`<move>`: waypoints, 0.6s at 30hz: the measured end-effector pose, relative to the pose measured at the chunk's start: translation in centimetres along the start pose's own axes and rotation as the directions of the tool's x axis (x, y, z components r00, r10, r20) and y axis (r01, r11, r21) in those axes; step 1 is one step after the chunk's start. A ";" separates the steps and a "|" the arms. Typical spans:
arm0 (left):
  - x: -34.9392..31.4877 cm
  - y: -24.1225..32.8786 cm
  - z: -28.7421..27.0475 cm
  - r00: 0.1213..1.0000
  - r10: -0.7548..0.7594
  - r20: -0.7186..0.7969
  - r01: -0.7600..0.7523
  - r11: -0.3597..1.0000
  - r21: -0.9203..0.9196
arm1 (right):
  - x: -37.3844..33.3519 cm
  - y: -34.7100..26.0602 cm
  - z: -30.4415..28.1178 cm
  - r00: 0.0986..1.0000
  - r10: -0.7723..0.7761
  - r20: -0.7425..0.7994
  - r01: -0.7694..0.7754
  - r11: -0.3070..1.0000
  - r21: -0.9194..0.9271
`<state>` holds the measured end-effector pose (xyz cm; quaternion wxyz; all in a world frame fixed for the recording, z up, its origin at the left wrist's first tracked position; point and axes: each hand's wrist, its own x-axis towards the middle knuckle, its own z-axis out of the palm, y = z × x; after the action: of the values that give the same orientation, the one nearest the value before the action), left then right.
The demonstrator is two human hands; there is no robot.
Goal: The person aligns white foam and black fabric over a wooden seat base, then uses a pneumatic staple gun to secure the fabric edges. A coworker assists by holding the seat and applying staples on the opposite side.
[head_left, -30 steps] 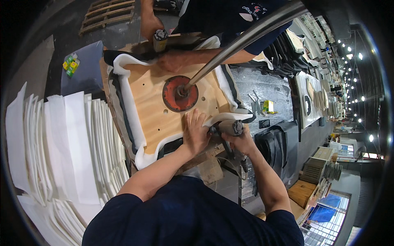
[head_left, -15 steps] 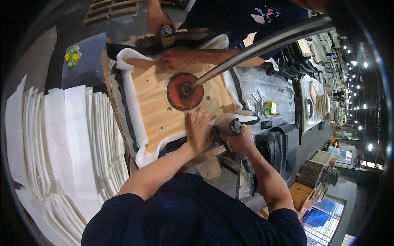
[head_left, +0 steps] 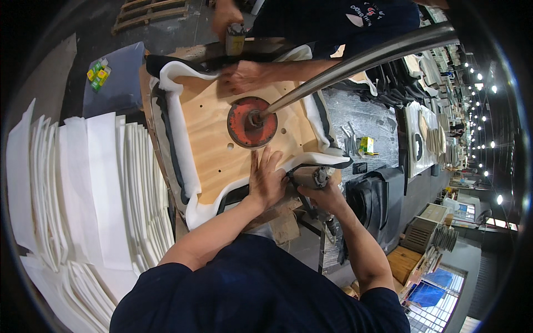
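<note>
Leftmost, a fanned stack of white sheets (head_left: 83,183) lies overlapped, filling the left side of the view. Beyond it, a grey board (head_left: 114,86) with a few small yellow-green packets (head_left: 97,73) on top.

Centre: a plywood panel (head_left: 208,144), light tan with small drilled holes, sits tilted in view. White foam padding (head_left: 176,139) wraps its left, near and far edges, with dark fabric (head_left: 165,119) folded over the foam along the left side. A round red metal disc (head_left: 251,122) presses on the middle of the panel, and a shiny steel arm (head_left: 355,58) runs from the disc up to the right.

Left hand (head_left: 265,180): flat, fingers together and stretched out, palm down on the panel's near edge, fingertips just short of the red disc. It holds nothing; it presses the foam and cover down at the rim.

Right hand (head_left: 326,195): closed around the grip of a staple gun (head_left: 311,178), whose nose meets the wrapped near edge just right of the left hand. Both hands are almost touching.

Far side: another person's hand (head_left: 240,76) lies spread on the panel's far edge, and that person's other hand (head_left: 226,15) grips a second tool (head_left: 235,38) above it.

Right: a grey bench (head_left: 377,125) with loose metal bits and a small yellow box (head_left: 366,145). Dark covers (head_left: 369,200) are piled near its front edge.
</note>
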<state>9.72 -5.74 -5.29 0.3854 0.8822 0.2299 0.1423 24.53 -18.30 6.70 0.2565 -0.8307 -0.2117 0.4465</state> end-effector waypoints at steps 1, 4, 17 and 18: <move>0.0 0.0 0.1 1.000 -0.010 0.006 0.010 1.000 -0.006 | 0.1 0.1 0.2 0.999 -0.030 -0.021 0.030 1.000 -0.006; -0.2 0.0 0.0 1.000 0.001 -0.020 -0.002 1.000 -0.019 | 0.7 0.8 1.0 0.980 -0.178 -0.084 0.168 0.978 -0.123; -4.5 -0.5 -3.7 0.975 0.190 -0.111 -0.183 0.980 0.073 | -2.5 2.2 0.9 0.984 -0.086 -0.154 0.122 0.963 0.242; -4.5 -0.9 -3.4 0.974 0.193 -0.118 -0.186 0.980 0.072 | -2.7 2.1 1.0 0.983 -0.096 -0.156 0.132 0.961 0.242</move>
<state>4.21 -5.44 -4.02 0.3280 0.9009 0.1724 0.2260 22.57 -21.27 6.62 0.3995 -0.8077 -0.1822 0.3936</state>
